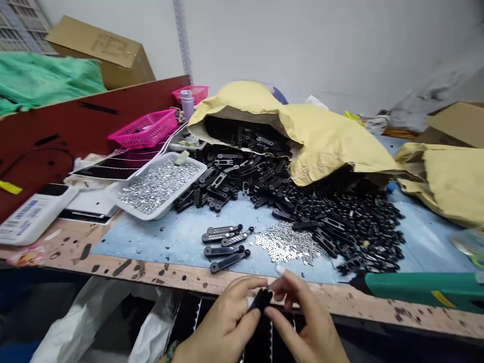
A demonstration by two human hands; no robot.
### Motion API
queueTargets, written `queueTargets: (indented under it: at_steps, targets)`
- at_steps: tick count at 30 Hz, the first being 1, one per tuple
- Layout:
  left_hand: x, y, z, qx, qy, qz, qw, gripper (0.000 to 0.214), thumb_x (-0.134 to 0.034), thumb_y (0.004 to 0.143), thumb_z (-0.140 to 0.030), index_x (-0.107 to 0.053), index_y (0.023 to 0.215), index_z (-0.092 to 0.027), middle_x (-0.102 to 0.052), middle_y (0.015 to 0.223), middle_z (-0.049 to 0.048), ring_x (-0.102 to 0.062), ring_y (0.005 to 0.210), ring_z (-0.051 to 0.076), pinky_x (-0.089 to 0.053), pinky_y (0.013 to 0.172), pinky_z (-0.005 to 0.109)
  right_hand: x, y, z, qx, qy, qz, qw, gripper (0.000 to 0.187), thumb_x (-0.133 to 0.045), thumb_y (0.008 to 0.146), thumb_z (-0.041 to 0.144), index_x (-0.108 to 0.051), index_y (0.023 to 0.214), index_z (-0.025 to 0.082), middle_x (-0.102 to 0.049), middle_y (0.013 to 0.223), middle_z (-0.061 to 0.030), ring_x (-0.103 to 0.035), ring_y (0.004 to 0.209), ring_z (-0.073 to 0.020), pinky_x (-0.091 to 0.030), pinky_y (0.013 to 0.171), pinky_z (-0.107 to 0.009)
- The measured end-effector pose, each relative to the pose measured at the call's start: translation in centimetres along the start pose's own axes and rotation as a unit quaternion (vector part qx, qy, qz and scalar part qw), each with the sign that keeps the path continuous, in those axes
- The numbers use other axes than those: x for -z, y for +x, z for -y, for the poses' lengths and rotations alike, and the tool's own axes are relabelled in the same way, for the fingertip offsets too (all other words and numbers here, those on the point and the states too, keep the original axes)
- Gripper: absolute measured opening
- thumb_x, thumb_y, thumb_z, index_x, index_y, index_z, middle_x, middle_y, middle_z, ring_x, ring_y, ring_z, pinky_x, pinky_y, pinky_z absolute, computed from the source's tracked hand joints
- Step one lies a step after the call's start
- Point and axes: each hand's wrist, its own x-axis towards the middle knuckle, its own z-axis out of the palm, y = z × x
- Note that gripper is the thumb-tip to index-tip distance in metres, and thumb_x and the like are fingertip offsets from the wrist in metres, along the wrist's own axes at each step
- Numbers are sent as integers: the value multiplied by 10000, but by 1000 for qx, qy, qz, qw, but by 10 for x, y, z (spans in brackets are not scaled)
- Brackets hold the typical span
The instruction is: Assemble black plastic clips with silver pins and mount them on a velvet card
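My left hand (230,315) is closed around a short black plastic part (261,301) just in front of the table edge. My right hand (302,317) is at the far end of that part, its thumb against it and its fingers curled. Whether the right fingers pinch something small, I cannot make out. A white cover shows on one right fingertip. Several finished-looking black lever-shaped pieces (227,249) lie on the blue sheet beyond my hands. Beside them is a spread of small silver screws and washers (285,243).
A white tray (161,187) of small metal pieces stands to the left. Loose black parts (340,217) spill from yellow sacks (333,131). A green electric screwdriver (419,288) lies at the right edge. Pink baskets (147,130) and a white scale (36,214) are at left.
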Motion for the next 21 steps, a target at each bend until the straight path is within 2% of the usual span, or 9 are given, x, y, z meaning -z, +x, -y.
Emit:
queueTargets:
  at_steps: [2, 4, 6, 9, 12, 15, 21]
  targets:
    - [7, -9, 7, -38, 80, -12, 996, 334, -429, 903, -157, -636, 1153, -235, -457, 1422, 40, -357, 1352, 230, -364, 1096, 450, -6, 17, 7, 43, 45, 59, 996, 343, -512, 898, 178, -468, 1217, 295, -610, 841, 6, -596, 670, -130, -506, 615, -222]
    - [16, -18, 15, -45, 139, -53, 988, 355, -405, 921, -156, -601, 1205, -243, -406, 1461, 29, -321, 1371, 234, -378, 1086, 465, -11, 32, 11, 52, 82, 101, 990, 249, -498, 907, 171, -538, 1129, 275, -605, 798, 6, -590, 659, -129, -491, 598, -222]
    - [28, -23, 22, -22, 188, -114, 975, 380, -376, 948, -170, -538, 1280, -257, -390, 1469, 27, -339, 1358, 233, -404, 1062, 471, -14, 46, 11, 10, 104, 96, 990, 163, -499, 916, 209, -603, 1034, 250, -613, 809, -14, -600, 696, -143, -488, 603, -234]
    - [46, -22, 30, -12, 274, -180, 945, 398, -388, 943, -157, -502, 1317, -227, -469, 1401, 55, -385, 1299, 248, -420, 1014, 462, -19, 73, 0, -87, 141, 43, 985, 147, -546, 898, 302, -668, 874, 222, -601, 732, -14, -591, 656, -145, -478, 578, -241]
    - [54, -8, 36, -52, 366, -183, 911, 361, -471, 910, -177, -561, 1259, -194, -584, 1280, 57, -455, 1193, 266, -379, 966, 448, -29, 103, -16, -147, 206, 23, 967, 174, -643, 814, 367, -688, 804, 200, -600, 675, -6, -581, 599, -138, -486, 575, -250]
    - [55, 7, 41, -85, 421, -172, 887, 323, -511, 907, -244, -597, 1213, -181, -636, 1223, 41, -499, 1131, 261, -305, 963, 432, -42, 124, -30, -186, 242, 48, 951, 209, -705, 740, 387, -699, 785, 182, -614, 670, -9, -584, 577, -135, -490, 568, -253]
    - [57, 14, 48, -83, 431, -141, 888, 305, -494, 923, -242, -596, 1201, -169, -650, 1207, 20, -515, 1121, 237, -228, 980, 405, -53, 133, -43, -198, 206, 105, 952, 231, -681, 754, 395, -709, 772, 167, -636, 750, -39, -598, 581, -139, -488, 562, -261]
